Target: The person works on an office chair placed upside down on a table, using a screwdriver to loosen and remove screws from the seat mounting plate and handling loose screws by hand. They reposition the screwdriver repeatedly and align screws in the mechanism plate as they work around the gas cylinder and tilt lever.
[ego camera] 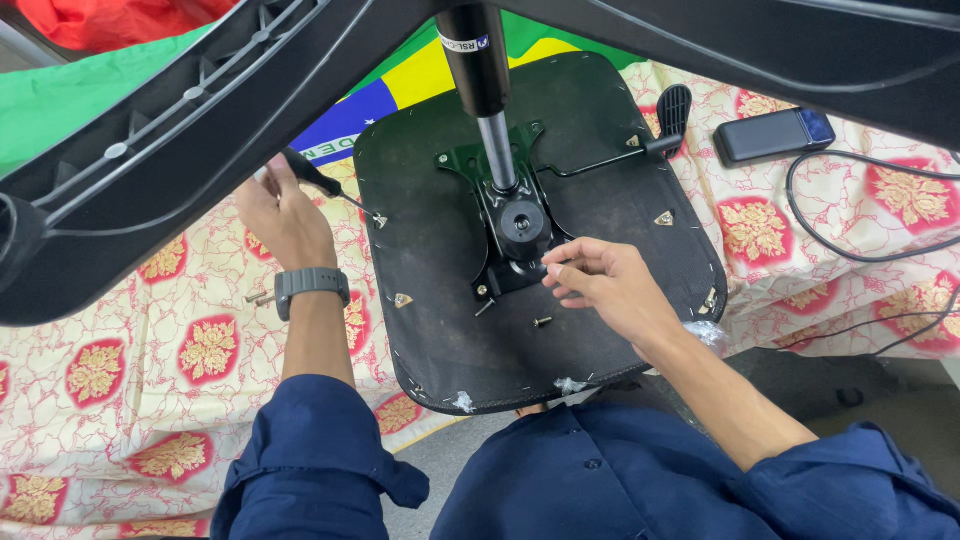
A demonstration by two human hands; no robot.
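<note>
Gripping a black-handled screwdriver point(318, 180), the left hand point(283, 215) is curling shut around it at about ten o'clock of the upturned black seat base point(590, 330), tip meeting the seat's edge. The right hand point(600, 283) is hovering at four o'clock of the metal mounting plate point(508, 215), fingertips pinched together; whether anything is between them, I cannot tell. A loose bolt point(542, 321) is lying just below.

White band label with a small blue patch point(463, 43) wraps the black gas cylinder point(474, 60), well above the right hand point(600, 285) fingertips. Dark rectangular device, blue glossy end point(772, 135), flat on the floral cloth point(900, 200), up and right of those fingers, well apart. No packages or signs.
</note>
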